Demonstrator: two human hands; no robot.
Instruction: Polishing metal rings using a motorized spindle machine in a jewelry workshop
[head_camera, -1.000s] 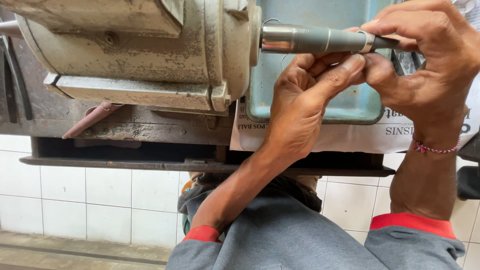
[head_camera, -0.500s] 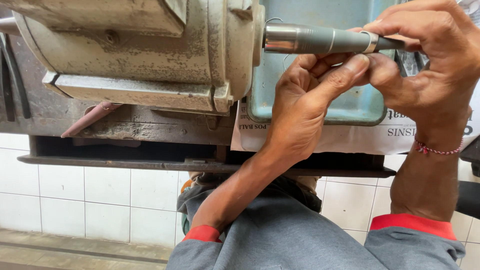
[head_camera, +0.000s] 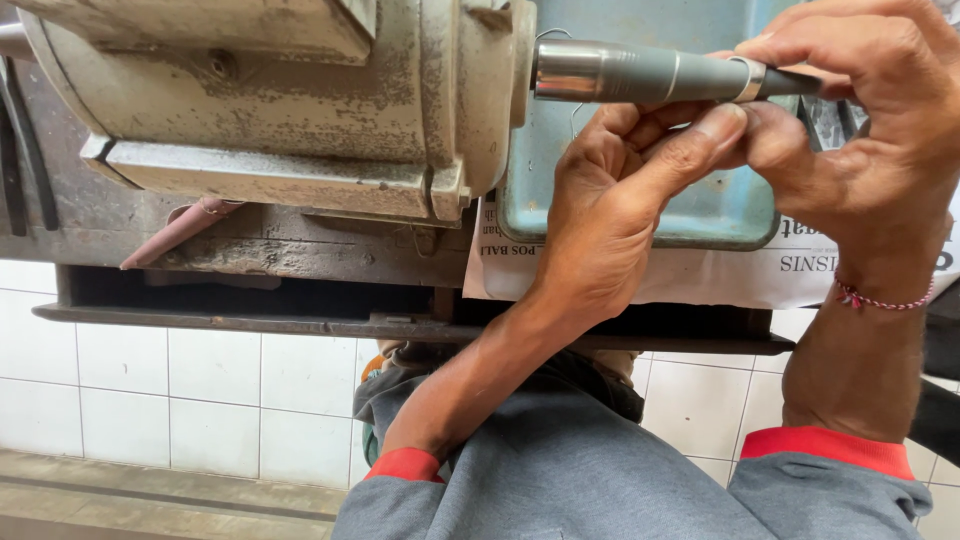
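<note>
A worn grey electric motor (head_camera: 280, 110) sits on a dark metal bench. From its right end sticks a grey metal spindle (head_camera: 630, 72) that tapers to a dark tip. My left hand (head_camera: 620, 210) reaches up from below, thumb and fingers pressed against the spindle's ringed end. My right hand (head_camera: 870, 130) curls over the top of the same tapered end, fingers pinched on it beside the left thumb. A thin bit of wire shows near the spindle's base. What lies between my fingertips is hidden.
Behind my hands a blue-green metal tray (head_camera: 720, 200) rests on a sheet of newspaper (head_camera: 700, 270). The bench's dark front edge (head_camera: 250, 310) runs across the middle. A pinkish stick (head_camera: 170, 235) leans under the motor. White tiled wall (head_camera: 150, 390) lies below.
Both hands stay clamped on the spindle's end, shifting only very slightly. The view has drifted a little to the right.
</note>
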